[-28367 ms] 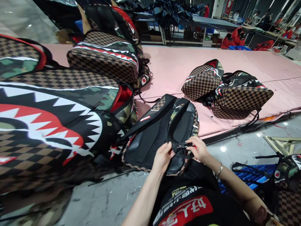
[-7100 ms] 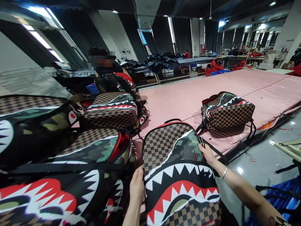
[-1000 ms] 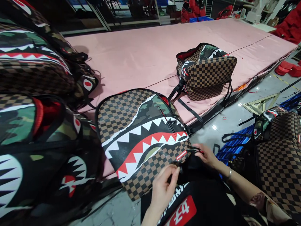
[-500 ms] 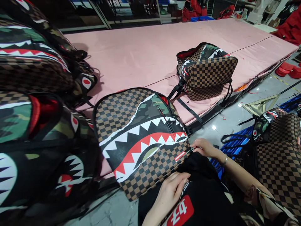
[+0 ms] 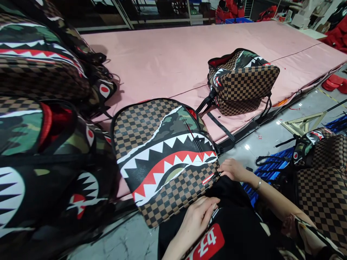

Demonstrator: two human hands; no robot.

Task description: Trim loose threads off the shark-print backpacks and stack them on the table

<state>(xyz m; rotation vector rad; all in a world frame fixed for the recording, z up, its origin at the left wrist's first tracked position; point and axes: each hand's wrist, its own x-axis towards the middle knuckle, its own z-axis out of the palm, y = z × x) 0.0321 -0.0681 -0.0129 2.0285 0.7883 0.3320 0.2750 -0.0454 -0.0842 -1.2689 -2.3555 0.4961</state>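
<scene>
Backpack [image 5: 165, 162] lies forward of left fingers [image 5: 209, 208], corner beside right fingers [image 5: 223, 169].

the bag [image 5: 166, 162] looks like coated, leather-like cloth, smooth with a faint sheen; the strap [image 5: 221, 126] beyond it is matt webbing. the lining [image 5: 59, 121] of the left bag [image 5: 62, 166] is slick, glossy cloth. the table cover [image 5: 162, 54] is smooth and lightly creased, cloth or plastic sheet, hard to tell. the apron [image 5: 235, 216] is matt cloth, the bracelet [image 5: 259, 183] shiny metal, the floor [image 5: 260, 144] polished and glossy.
</scene>
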